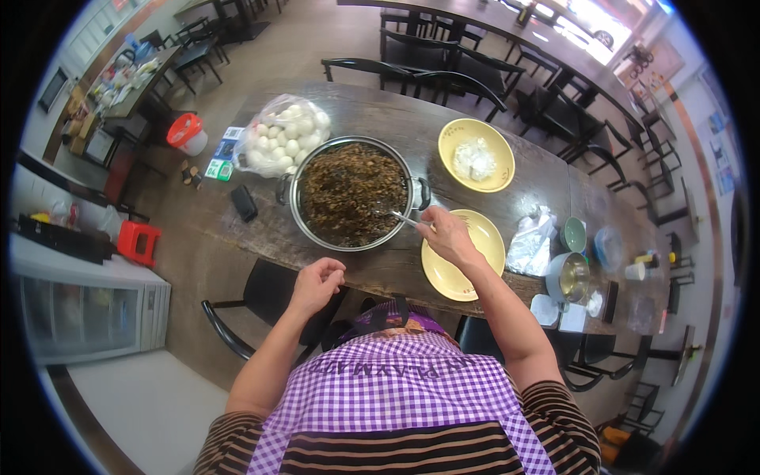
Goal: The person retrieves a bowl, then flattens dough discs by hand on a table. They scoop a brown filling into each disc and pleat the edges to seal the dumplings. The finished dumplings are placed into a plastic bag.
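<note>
A steel pot (293, 196) with two side handles stands on the dark wooden table, filled with a brown chopped food mixture (350, 190). My right hand (446, 234) grips the handle of a metal spoon (407, 218), whose head is partly sunk in the mixture at the pot's right side. Beneath that hand lies a yellow plate (454, 276), partly hidden by my forearm. My left hand (320, 285) hovers at the table's near edge with curled fingers and nothing visible in it. Beside the pot, a clear plastic bag (285, 133) holds several peeled eggs.
A yellow bowl (462, 133) with white contents stands behind the plate. To the right are a crumpled plastic bag (531, 240), a green bowl (573, 234) and a metal pot (567, 278) with liquid. A black object (243, 203) lies left. Chairs (270, 297) stand close to the table.
</note>
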The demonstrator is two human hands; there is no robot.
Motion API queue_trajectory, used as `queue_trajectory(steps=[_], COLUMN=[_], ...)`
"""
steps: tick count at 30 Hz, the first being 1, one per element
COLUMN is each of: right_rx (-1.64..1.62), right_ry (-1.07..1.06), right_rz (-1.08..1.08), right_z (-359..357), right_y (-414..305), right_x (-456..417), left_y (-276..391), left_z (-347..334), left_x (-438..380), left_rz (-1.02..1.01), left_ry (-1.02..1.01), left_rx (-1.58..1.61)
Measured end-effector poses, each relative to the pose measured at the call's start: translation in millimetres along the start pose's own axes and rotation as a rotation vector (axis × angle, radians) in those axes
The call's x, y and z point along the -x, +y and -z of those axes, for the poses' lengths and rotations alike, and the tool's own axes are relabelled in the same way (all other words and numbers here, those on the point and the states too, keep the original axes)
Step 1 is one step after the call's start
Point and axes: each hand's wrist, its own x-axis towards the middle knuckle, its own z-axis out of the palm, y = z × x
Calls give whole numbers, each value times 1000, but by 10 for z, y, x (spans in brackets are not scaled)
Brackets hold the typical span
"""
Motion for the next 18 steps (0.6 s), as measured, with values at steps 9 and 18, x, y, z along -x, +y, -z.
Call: queue_trajectory(steps=[9, 18], right_rx=[156, -2], right_ry=[-64, 42], right_rz=[-122, -77], right_z=[-108, 164], right_y=[-114, 53], right_x=[-143, 359], left_y=[-187, 853], left_z=[388, 1177], left_x=[158, -1187], left_rz=[-36, -513], left_ry=[155, 437], left_rx=[148, -43])
